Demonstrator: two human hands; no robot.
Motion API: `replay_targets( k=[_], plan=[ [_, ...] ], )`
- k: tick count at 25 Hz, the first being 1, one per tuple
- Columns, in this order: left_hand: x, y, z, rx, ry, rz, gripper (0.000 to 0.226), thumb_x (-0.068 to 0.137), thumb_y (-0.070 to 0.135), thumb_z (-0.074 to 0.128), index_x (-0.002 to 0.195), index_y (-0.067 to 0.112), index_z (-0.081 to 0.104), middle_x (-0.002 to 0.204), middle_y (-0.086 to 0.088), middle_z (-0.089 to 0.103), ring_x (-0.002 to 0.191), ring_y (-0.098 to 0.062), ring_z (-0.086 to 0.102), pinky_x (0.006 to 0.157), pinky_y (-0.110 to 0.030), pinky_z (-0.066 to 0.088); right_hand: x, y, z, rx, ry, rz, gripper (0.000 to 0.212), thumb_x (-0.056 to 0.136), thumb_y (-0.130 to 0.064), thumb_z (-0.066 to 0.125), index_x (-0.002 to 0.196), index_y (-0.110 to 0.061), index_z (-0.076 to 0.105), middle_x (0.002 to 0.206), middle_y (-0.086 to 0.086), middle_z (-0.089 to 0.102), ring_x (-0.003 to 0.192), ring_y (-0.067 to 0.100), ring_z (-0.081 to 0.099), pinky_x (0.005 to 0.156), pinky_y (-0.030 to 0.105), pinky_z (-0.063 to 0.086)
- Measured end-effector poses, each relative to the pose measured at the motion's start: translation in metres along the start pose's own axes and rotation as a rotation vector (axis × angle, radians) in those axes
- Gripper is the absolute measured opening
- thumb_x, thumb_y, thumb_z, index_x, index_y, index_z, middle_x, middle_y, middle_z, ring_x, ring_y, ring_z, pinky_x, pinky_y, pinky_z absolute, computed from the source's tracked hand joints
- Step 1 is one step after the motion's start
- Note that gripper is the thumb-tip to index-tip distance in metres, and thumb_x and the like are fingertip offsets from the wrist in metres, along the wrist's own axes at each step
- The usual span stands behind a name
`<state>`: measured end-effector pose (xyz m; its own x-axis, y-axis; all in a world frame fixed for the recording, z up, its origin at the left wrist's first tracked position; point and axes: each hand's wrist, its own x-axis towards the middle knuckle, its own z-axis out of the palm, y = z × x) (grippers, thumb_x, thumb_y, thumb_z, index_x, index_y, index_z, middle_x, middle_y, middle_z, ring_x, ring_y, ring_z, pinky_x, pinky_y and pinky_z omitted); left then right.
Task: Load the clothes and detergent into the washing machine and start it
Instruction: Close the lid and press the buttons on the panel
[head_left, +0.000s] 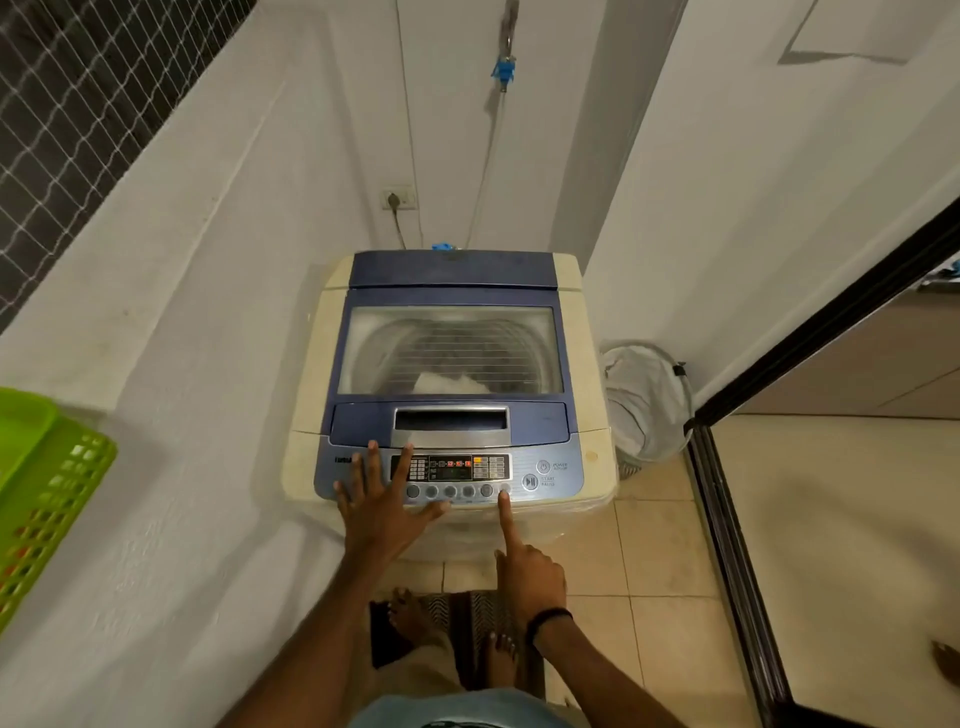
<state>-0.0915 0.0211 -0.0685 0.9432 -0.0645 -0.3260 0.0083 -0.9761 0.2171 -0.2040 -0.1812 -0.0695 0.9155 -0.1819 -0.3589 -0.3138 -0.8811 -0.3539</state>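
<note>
A top-loading washing machine (582, 332) with a blue lid stands in front of me. Its lid is down, and clothes (449, 383) show through the lid's window (405, 332). The control panel (550, 475) at the front has a lit red display (451, 464) and a row of round buttons. My left hand (382, 506) lies flat with spread fingers on the panel's left part. My right hand (524, 566) points with the index finger, whose tip touches the rightmost round button (505, 488); its other fingers are curled. No detergent is in view.
A green plastic basket (47, 499) sits on the white ledge at the left. A white mesh laundry hamper (647, 405) stands right of the machine. A dark sliding-door frame (727, 519) runs along the right. My bare feet stand on a mat (467, 618).
</note>
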Motion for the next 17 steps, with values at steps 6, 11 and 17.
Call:
replay_targets(
  k=[6, 11, 17],
  plan=[
    [-0.001, 0.0, 0.002, 0.005, 0.012, 0.011, 0.111, 0.055, 0.103, 0.015, 0.143, 0.05, -0.029, 0.163, -0.01, -0.024, 0.15, -0.037, -0.016, 0.116, -0.066, 0.002, 0.003, -0.003, 0.0, -0.02, -0.005, -0.003, 0.099, 0.094, -0.021, 0.051, 0.141, -0.043, -0.034, 0.08, 0.007, 0.07, 0.058, 0.02, 0.056, 0.064, 0.038, 0.057],
    [-0.001, -0.002, 0.001, 0.001, 0.025, 0.017, 0.115, 0.055, 0.103, 0.02, 0.149, 0.048, -0.018, 0.164, -0.009, -0.021, 0.151, -0.036, -0.014, 0.116, -0.067, 0.004, 0.004, -0.003, 0.003, 0.001, -0.011, -0.014, 0.101, 0.094, -0.023, 0.052, 0.139, -0.045, -0.035, 0.081, 0.009, 0.071, 0.062, 0.024, 0.064, 0.067, 0.042, 0.059],
    [-0.001, -0.004, 0.001, -0.004, 0.053, 0.026, 0.121, 0.05, 0.105, 0.01, 0.153, 0.044, -0.009, 0.165, -0.008, -0.015, 0.152, -0.035, -0.009, 0.117, -0.064, 0.006, 0.005, -0.008, -0.004, 0.117, -0.022, 0.054, 0.094, 0.094, -0.026, 0.05, 0.14, -0.054, -0.026, 0.076, 0.009, 0.068, 0.062, 0.025, 0.062, 0.066, 0.04, 0.058]
  ],
)
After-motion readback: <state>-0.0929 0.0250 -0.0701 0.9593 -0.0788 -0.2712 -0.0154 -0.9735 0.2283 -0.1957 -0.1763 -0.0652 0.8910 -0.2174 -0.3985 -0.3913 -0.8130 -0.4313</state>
